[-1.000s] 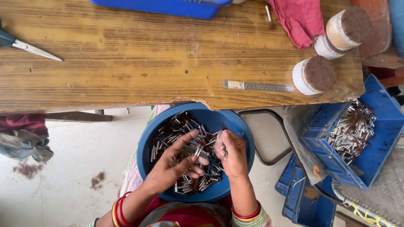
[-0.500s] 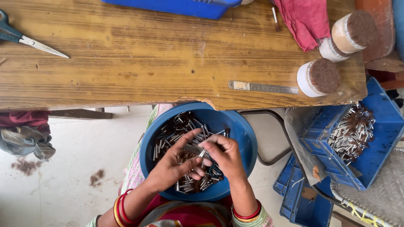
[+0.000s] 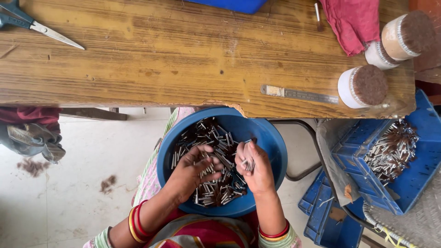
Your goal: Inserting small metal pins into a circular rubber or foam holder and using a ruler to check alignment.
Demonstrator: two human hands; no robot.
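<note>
Our left hand (image 3: 193,172) lies spread, fingers apart, on the heap of small metal tubes (image 3: 216,183) in the blue bowl (image 3: 271,151) on our lap, while our right hand (image 3: 254,169) pinches a few tubes together (how many, we cannot tell). The wooden table (image 3: 183,59) hides the bowl's far rim.

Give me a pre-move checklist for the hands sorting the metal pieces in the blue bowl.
1. Right hand grips a small bunch of metal pieces: ok.
2. Left hand rests on the pile with fingers spread: ok.
3. Blue bowl sits steady on the lap, part under the wooden table edge: ok.
4. Bunch ends aligned: cannot tell.
5. Blue crate at the right within reach: cannot tell.
</note>
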